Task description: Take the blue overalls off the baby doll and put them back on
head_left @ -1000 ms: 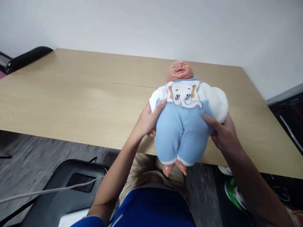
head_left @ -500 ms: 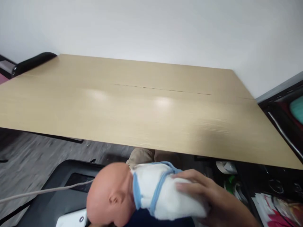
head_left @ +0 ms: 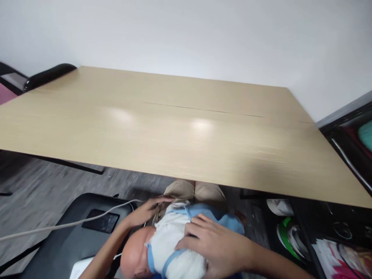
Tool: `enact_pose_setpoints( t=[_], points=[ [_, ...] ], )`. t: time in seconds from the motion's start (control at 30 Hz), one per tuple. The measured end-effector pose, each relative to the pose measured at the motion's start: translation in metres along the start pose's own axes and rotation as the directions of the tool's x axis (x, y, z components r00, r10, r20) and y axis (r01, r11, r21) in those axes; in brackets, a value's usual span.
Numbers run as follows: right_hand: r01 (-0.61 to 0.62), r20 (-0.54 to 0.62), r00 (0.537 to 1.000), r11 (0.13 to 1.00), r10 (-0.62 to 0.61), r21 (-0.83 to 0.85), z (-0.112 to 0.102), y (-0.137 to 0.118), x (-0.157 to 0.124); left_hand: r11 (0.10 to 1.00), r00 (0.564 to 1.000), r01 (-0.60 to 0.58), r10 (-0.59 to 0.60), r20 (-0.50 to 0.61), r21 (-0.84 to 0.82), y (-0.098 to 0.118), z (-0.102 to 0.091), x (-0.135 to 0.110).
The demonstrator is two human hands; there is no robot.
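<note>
A baby doll (head_left: 162, 248) in a white top and light blue trousers lies face down across my lap, below the table's near edge, its bald head at the lower left. My right hand (head_left: 213, 244) lies flat on the doll's back with fingers spread. My left hand (head_left: 147, 211) rests at the doll's far side by the white sleeve, fingers slightly curled; what they grip, if anything, is hidden.
The long wooden table (head_left: 180, 128) fills the middle of the view. A black chair seat (head_left: 75, 228) with a dark phone (head_left: 101, 221) and a white cable (head_left: 58, 226) stands at the lower left. Cluttered dark shelving (head_left: 334, 232) is at the right.
The doll went from upright over the table's edge, facing me, down onto my lap face down. My right hand now presses on its back, and my left hand has come into view beside it.
</note>
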State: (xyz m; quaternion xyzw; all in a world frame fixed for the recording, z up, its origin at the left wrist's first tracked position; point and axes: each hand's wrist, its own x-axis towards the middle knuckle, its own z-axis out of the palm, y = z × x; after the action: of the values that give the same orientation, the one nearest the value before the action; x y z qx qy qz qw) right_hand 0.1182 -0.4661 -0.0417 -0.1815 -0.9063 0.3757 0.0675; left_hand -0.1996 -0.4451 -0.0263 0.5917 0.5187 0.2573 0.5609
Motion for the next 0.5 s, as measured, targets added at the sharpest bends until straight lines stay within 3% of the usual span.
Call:
enact_pose_setpoints(
  t=[0.1, 0.23, 0.37, 0.5],
  points=[
    [0.007, -0.105, 0.994, 1.000, -0.005, 0.018, 0.011, 0.007, 0.006, 0.999, 0.987, -0.040, 0.038, 0.154, 0.009, -0.032, -0.014, 0.010],
    [-0.013, -0.112, 0.994, 0.999, 0.018, 0.049, 0.021, 0.019, 0.005, 0.981, 0.885, -0.195, 0.177, 0.430, -0.002, -0.031, 0.009, -0.006],
    [-0.007, -0.054, 0.999, 1.000, 0.006, -0.005, 0.034, 0.029, -0.005, 0.956, 0.860, -0.286, 0.225, 0.459, 0.066, -0.034, 0.032, 0.000],
    [0.143, -0.015, 0.989, 0.985, -0.145, -0.097, 0.066, 0.031, -0.023, 0.966, 0.867, -0.256, 0.211, 0.452, 0.042, -0.045, 0.029, 0.011]
  ],
)
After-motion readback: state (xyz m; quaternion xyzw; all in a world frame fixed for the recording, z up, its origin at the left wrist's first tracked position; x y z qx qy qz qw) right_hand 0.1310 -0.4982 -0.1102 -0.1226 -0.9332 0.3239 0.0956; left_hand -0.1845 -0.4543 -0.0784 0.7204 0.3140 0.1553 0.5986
